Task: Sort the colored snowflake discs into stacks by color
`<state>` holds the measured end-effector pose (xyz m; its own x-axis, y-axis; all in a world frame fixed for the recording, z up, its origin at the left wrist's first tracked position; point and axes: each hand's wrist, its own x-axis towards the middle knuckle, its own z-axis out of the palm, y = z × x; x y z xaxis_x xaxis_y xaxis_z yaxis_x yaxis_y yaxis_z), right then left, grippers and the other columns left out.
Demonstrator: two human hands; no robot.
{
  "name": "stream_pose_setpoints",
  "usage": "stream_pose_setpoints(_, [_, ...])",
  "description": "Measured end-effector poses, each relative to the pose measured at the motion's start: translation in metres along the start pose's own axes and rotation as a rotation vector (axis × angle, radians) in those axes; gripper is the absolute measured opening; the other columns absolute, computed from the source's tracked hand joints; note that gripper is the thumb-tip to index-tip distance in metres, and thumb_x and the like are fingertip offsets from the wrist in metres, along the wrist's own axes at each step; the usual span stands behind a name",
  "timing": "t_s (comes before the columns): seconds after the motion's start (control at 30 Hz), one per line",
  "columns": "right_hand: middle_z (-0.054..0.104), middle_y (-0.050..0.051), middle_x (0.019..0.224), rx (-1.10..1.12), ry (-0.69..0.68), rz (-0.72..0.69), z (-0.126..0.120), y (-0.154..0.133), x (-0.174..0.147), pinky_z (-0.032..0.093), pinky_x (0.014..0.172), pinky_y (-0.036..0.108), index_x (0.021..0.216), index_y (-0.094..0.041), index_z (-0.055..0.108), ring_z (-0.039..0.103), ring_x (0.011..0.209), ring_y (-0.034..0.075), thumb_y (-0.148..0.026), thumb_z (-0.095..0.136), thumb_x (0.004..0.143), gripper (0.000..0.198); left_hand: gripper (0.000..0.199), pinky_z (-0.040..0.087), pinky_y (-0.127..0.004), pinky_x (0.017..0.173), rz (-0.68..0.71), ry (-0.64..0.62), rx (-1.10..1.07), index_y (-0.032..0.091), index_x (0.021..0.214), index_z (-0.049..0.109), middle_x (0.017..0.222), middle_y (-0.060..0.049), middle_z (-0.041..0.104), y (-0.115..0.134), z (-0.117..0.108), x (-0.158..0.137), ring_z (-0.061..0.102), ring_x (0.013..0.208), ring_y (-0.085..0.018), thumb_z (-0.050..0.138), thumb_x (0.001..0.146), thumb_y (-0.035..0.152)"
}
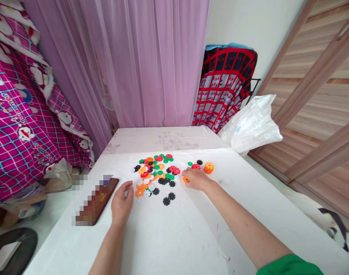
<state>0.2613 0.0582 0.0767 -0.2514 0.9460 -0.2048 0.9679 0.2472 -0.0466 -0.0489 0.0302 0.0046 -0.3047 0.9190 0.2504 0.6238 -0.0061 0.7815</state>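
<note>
A loose pile of notched, flower-shaped plastic discs in red, green, orange, black and white lies on the white-covered table. My right hand is closed at the pile's right side, its fingertips gripping an orange snowflake disc. Just beyond that hand lie a red disc, a black disc and a stack of orange discs. Left of the pile, my left hand rests with fingers loosely curved and thumb apart, holding nothing. Two black discs lie nearest to me.
A brown phone, partly pixelated, lies left of my left hand. At the table's far right corner a white plastic bag hangs over the edge. Purple curtains hang behind the table, and a wooden wardrobe stands to the right.
</note>
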Motion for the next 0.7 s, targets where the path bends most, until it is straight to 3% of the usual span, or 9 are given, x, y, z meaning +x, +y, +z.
stream_pose_setpoints(0.23, [0.063, 0.012, 0.112, -0.028, -0.017, -0.029, 0.002, 0.001, 0.001, 0.042, 0.079, 0.03, 0.114, -0.018, 0.063, 0.061, 0.101, 0.025, -0.017, 0.056, 0.076, 0.039, 0.035, 0.051, -0.03, 0.072, -0.005, -0.002, -0.011, 0.021, 0.104, 0.064, 0.104, -0.007, 0.072, 0.001, 0.0, 0.0, 0.066, 0.094, -0.022, 0.047, 0.08, 0.039])
stream_pose_setpoints(0.4, [0.062, 0.01, 0.117, -0.009, 0.016, -0.012, -0.009, -0.004, 0.007, 0.043, 0.082, 0.03, 0.118, -0.023, 0.062, 0.06, 0.104, 0.025, -0.028, 0.059, 0.078, 0.041, 0.035, 0.05, -0.034, 0.083, -0.012, -0.004, -0.015, 0.022, 0.105, 0.064, 0.107, -0.006, 0.071, -0.001, 0.001, 0.0, 0.066, 0.097, -0.022, 0.047, 0.08, 0.04])
stream_pose_setpoints(0.53, [0.065, 0.009, 0.114, -0.027, 0.094, -0.054, -0.018, -0.022, 0.035, 0.043, 0.083, 0.03, 0.107, -0.023, 0.067, 0.06, 0.106, 0.023, -0.022, 0.051, 0.083, 0.029, 0.034, 0.049, -0.036, 0.088, -0.022, -0.009, -0.013, 0.022, 0.105, 0.064, 0.107, -0.007, 0.071, -0.001, 0.002, 0.0, 0.065, 0.098, -0.022, 0.047, 0.08, 0.039])
stream_pose_setpoints(0.7, [0.063, 0.004, 0.125, 0.004, 0.079, -0.158, -0.014, -0.05, 0.082, 0.042, 0.091, 0.027, 0.117, -0.026, 0.064, 0.056, 0.115, 0.019, -0.015, 0.051, 0.083, 0.038, 0.034, 0.049, -0.037, 0.09, -0.021, -0.011, -0.028, 0.022, 0.104, 0.064, 0.106, -0.007, 0.072, -0.002, 0.002, -0.001, 0.065, 0.098, -0.023, 0.047, 0.08, 0.039])
